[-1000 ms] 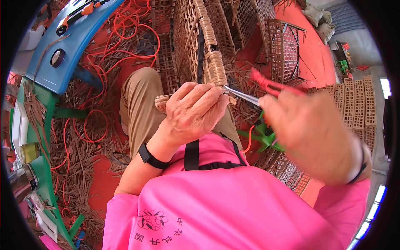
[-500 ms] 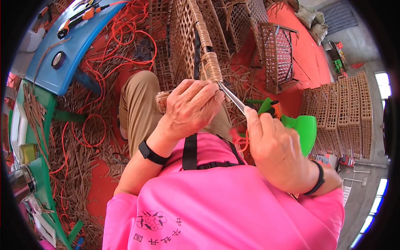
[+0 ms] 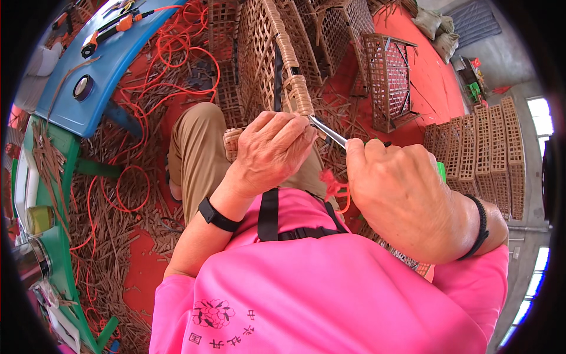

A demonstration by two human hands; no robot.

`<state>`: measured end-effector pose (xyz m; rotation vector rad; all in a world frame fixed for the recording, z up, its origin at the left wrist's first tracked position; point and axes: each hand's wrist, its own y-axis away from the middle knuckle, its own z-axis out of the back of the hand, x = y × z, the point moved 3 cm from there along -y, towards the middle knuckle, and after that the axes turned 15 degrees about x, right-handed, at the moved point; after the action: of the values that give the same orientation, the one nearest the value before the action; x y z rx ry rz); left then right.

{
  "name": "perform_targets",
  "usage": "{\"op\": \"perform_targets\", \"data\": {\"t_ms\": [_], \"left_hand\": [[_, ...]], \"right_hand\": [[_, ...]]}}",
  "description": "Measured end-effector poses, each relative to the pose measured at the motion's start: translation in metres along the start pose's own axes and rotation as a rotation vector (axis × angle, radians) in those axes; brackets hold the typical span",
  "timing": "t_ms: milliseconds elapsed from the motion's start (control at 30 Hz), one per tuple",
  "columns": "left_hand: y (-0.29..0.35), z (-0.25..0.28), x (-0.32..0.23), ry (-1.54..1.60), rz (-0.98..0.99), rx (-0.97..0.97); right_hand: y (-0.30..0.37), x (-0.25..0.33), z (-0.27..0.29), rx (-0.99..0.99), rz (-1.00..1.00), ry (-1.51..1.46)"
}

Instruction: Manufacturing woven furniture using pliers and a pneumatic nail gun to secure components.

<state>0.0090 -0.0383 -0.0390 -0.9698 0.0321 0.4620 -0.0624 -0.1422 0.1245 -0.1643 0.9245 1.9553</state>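
A woven lattice basket (image 3: 257, 71) of brown strips stands in front of me, its rim (image 3: 301, 97) wrapped in lighter strip. At the near end of that rim, my left hand (image 3: 272, 150) is closed round the edge; its fingertips and whatever lies under them are hidden. My right hand (image 3: 407, 197) wraps round a slim, shiny metal tool (image 3: 330, 131), whose handle the fist hides. The tool's tip meets the rim end beside my left fingers. Whether it goes into the weave I cannot tell.
To the left are a blue table (image 3: 73, 106) with a power tool (image 3: 112, 32) and tape roll (image 3: 84, 87), and a green table (image 3: 68, 253). An orange hose (image 3: 171, 85) loops over floor scraps. Stacked lattice panels (image 3: 480, 153) stand right; another woven frame (image 3: 389, 82) is farther off.
My right fist has turned over and its wrist and forearm have swung outward to the right, covering most of a green thing behind. The tool's tip and my left hand stay nearly in place.
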Motion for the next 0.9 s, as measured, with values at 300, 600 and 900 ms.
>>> {"op": "perform_targets", "data": {"t_ms": [300, 600, 900], "left_hand": [[0.0, -0.001, 0.001, -0.007, -0.018, -0.008], [0.0, 0.001, 0.001, -0.058, -0.029, -0.016], [0.001, -0.002, 0.001, -0.046, -0.044, -0.026]], "right_hand": [[-0.002, 0.004, 0.009, 0.116, 0.003, 0.103], [0.002, -0.019, 0.003, 0.027, 0.077, -0.028], [0.003, -0.024, 0.006, 0.0, 0.081, -0.143]]}}
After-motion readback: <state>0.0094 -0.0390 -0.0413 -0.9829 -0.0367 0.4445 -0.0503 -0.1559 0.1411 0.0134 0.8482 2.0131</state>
